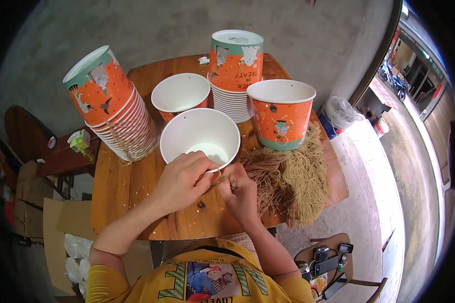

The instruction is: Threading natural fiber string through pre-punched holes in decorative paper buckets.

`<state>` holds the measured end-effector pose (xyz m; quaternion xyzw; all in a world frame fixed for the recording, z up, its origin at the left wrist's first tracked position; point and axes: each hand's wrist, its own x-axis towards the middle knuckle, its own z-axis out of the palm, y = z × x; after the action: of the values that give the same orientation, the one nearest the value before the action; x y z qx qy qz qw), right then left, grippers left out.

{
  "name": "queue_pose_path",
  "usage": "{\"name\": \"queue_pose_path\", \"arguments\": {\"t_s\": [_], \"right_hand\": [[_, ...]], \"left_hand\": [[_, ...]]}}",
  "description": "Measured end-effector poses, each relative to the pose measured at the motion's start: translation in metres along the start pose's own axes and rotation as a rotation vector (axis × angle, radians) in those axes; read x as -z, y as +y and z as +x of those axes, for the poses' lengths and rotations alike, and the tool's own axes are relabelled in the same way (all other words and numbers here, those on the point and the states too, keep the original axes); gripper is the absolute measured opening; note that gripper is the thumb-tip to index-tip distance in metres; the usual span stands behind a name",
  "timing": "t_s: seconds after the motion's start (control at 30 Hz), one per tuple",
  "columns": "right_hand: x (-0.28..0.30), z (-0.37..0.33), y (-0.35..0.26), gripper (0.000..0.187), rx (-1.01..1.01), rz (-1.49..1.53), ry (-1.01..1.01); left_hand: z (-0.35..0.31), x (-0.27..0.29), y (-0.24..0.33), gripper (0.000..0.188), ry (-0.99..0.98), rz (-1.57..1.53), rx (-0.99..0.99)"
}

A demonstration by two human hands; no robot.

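A paper bucket (pixel 201 132), white inside, stands tilted toward me near the middle of the wooden table (pixel 136 202). My left hand (pixel 189 174) is closed on its near rim, fingers inside and thumb outside. Just right of that rim, my right hand (pixel 239 191) pinches a thin tan cord (pixel 218 175), a loop of which shows at the rim between my hands. How the cord's end sits is hidden by my fingers. To the right lie a brown cord bundle (pixel 265 174) and a paler tan cord bundle (pixel 307 184).
Upside-down stacks of orange buckets stand left (pixel 103 98) and at the back (pixel 236 63). Two upright buckets stand behind (pixel 181 92) and right (pixel 280 118). An open carton (pixel 55 222) lies below left; a stool (pixel 333 242) with small devices is below right.
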<state>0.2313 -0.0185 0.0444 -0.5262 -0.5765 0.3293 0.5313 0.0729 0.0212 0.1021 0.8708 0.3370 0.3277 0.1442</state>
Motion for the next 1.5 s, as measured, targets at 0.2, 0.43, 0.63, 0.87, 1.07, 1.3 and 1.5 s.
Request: {"name": "queue_pose_path", "arguments": {"t_s": [0.2, 0.43, 0.63, 0.87, 1.07, 1.3, 1.5], "right_hand": [[-0.005, -0.003, -0.001, 0.012, 0.057, 0.139, 0.020], [-0.009, -0.007, -0.010, 0.012, 0.026, 0.137, 0.041], [-0.012, -0.006, 0.000, 0.011, 0.079, 0.118, 0.048], [-0.013, -0.002, 0.001, 0.013, 0.121, 0.080, 0.062], [-0.009, -0.004, -0.004, 0.017, 0.160, -0.046, 0.034], [-0.013, -0.003, -0.002, 0.017, 0.141, -0.054, 0.007], [-0.022, -0.030, 0.010, 0.013, 0.030, 0.139, -0.088]], "left_hand": [[-0.003, -0.002, 0.007, 0.019, 0.243, 0.149, -0.097], [-0.039, -0.016, 0.031, 0.021, 0.278, -0.175, 0.262], [-0.033, -0.029, 0.018, 0.020, 0.134, -0.890, 0.768], [-0.018, -0.036, 0.027, 0.012, 0.260, -1.280, 0.960], [-0.010, -0.038, 0.032, 0.009, 0.364, -1.338, 0.958], [-0.011, -0.042, 0.028, 0.011, 0.421, -1.379, 0.951], [-0.002, -0.033, 0.009, 0.011, 0.539, -1.236, 0.835]]}}
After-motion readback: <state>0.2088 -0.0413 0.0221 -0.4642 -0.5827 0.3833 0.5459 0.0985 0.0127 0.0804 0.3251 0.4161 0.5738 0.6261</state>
